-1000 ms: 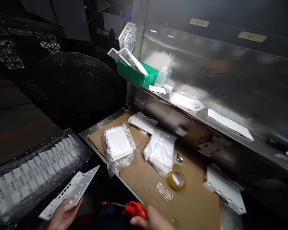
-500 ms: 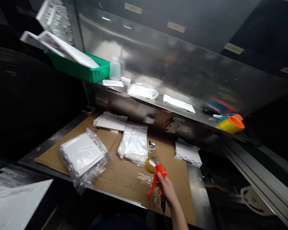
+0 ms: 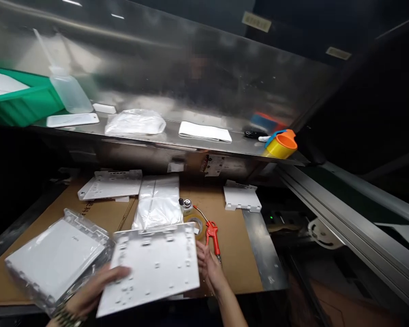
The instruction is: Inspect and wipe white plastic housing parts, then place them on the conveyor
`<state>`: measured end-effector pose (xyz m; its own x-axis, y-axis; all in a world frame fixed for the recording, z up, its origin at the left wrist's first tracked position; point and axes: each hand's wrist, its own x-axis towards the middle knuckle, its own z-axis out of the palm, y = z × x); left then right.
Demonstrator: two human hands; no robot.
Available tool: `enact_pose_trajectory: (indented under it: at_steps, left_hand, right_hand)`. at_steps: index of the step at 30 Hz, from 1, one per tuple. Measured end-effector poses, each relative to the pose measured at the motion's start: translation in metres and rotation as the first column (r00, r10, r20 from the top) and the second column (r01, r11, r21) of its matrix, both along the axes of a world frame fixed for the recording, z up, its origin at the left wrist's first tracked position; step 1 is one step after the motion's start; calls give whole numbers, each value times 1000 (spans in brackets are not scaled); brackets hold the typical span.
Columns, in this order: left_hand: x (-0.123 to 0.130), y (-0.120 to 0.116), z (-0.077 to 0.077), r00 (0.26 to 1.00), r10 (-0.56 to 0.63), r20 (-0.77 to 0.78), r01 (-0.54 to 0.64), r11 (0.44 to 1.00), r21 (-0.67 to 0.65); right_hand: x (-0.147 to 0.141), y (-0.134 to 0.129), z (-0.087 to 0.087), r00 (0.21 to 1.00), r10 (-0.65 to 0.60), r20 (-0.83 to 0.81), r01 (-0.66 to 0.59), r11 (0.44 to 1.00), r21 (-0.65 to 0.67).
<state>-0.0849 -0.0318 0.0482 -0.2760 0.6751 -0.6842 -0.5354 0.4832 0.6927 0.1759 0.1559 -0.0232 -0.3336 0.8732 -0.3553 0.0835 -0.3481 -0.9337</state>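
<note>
A white plastic panel [image 3: 157, 268] with small slots and clips is held up over the front of the bench. My left hand [image 3: 97, 286] grips its left side, thumb on the face and fingers behind. My right hand [image 3: 211, 272] is at the panel's right edge, fingers apart and partly hidden; whether they touch it is unclear. Just beyond that hand a red air gun [image 3: 211, 230] lies on the cardboard, beside a roll of tape [image 3: 200, 232]. A bagged stack of white parts [image 3: 59, 254] lies at the left.
Clear plastic bags [image 3: 158, 200] lie mid-bench near a small metal-topped bottle [image 3: 187, 205]. White parts stand at the back left [image 3: 112, 185] and back right [image 3: 241, 197]. The steel shelf [image 3: 172, 136] above carries a green bin [image 3: 27, 102], a squeeze bottle [image 3: 71, 93] and yellow tape [image 3: 280, 147].
The red air gun has left my right hand and lies on the cardboard. My left hand has come into view with the white panel. The view has shifted right and closer.
</note>
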Motion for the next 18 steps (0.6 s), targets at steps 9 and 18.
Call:
enact_pose_trajectory:
  at_steps: [9, 18]
  left_hand:
    - [-13, 131, -97, 638, -159, -754, 275, 961, 30]
    - [-66, 137, -134, 265, -80, -961, 388, 921, 30]
  right_hand:
    - [91, 53, 6, 961, -256, -105, 200, 906, -372]
    - [109, 67, 34, 782, -565, -262, 441, 799, -408]
